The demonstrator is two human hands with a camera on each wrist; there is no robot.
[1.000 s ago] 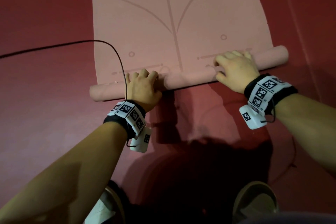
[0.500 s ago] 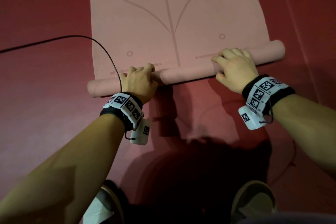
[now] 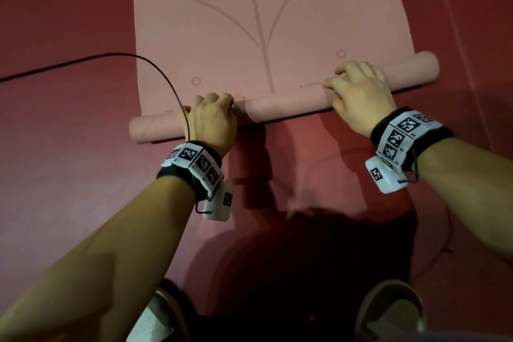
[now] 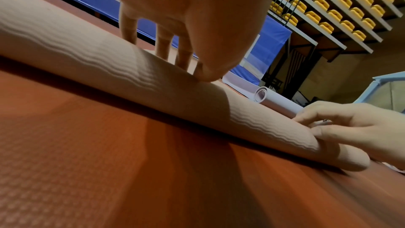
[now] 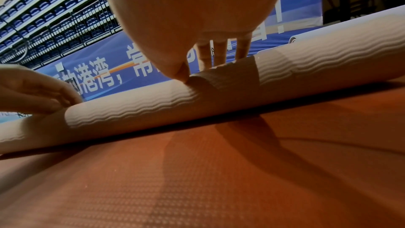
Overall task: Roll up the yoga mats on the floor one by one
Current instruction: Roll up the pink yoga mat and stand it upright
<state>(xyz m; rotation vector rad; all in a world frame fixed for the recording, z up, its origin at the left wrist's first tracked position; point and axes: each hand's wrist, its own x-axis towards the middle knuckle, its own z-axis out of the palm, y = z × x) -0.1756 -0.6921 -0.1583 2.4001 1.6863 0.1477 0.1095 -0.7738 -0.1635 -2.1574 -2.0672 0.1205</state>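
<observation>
Rolling step under way: left hand (image 3: pixel 212 122) and right hand (image 3: pixel 361 91), fingers curled over the thin roll of the pink textured foam yoga mat (image 3: pixel 283 107) mid-frame on the red floor (image 3: pixel 69 161); next, push evenly toward frame top, most still flat.

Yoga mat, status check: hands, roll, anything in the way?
Both hands, left and right, grip the pink mat. Roll just begun, most lies flat. Black cable crosses its left edge.
</observation>
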